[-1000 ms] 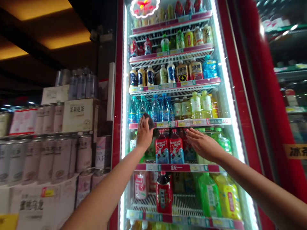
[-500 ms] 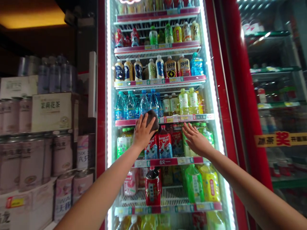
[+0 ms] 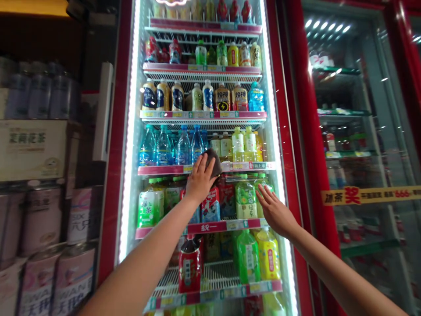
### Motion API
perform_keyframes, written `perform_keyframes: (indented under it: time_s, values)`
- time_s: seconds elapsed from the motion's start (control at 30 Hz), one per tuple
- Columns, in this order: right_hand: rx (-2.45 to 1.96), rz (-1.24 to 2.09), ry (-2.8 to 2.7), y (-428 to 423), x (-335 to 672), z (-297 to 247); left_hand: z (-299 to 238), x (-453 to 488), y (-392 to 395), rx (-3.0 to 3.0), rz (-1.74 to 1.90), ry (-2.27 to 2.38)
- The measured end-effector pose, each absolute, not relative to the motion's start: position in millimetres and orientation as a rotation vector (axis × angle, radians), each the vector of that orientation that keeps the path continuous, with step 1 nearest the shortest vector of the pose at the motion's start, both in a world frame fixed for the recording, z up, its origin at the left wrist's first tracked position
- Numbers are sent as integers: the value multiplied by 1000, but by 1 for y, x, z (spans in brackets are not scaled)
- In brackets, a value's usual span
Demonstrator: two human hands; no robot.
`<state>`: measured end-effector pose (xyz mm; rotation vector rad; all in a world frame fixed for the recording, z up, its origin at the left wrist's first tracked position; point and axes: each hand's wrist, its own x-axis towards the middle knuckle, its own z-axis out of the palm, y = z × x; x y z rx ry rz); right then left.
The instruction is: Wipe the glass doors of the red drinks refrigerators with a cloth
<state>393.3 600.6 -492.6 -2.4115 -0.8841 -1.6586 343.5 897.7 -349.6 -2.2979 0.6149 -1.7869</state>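
Note:
My left hand (image 3: 199,179) reaches up to a lit drinks fridge, its fingers spread over a dark grey cloth (image 3: 213,163). The cloth is in front of the right-middle stretch of the shelf strip (image 3: 161,170) below the blue water bottles (image 3: 163,147). My right hand (image 3: 278,215) is raised with fingers apart and nothing in it, in front of the green tea bottles (image 3: 246,197) near the fridge's right side. Whether either palm touches a glass pane is hard to make out. My left hand and forearm partly hide red-labelled bottles (image 3: 210,205).
Red frame posts (image 3: 110,175) edge the fridge, with a white handle (image 3: 103,112) on the left. Stacked cans (image 3: 42,215) and a tea carton (image 3: 34,149) stand at left. A second fridge (image 3: 345,131) with a yellow sticker strip (image 3: 371,195) is on the right.
The view has turned rightward, so the fridge sits further left. Against the shelves, my left hand with the cloth has slid right. My right hand has also shifted right and slightly lower.

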Motion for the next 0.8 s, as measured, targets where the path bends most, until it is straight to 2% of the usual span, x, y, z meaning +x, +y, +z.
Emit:
perform_keyframes:
  time_s: [0.1, 0.3, 0.4, 0.47, 0.53, 0.67, 0.8]
  values:
    - [-2401, -1629, -891, 601, 396, -494, -346, 352, 865, -2314, -1854, 642]
    - [-2433, -1491, -877, 598, 390, -487, -391, 342, 875, -2198, -1426, 940]
    - [-2412, -1446, -884, 597, 389, -484, -367, 344, 882, -2300, -1659, 746]
    - [-2408, -1431, -894, 596, 390, -483, -341, 351, 865, -2345, -1890, 606]
    - [-2416, -1425, -905, 595, 390, -482, -326, 360, 837, -2337, -1941, 581]
    - [-2400, -1396, -945, 593, 395, -482, -354, 365, 803, -2224, -1559, 821]
    - [-2310, -1345, -980, 590, 399, -480, -394, 357, 839, -2075, -1414, 923]
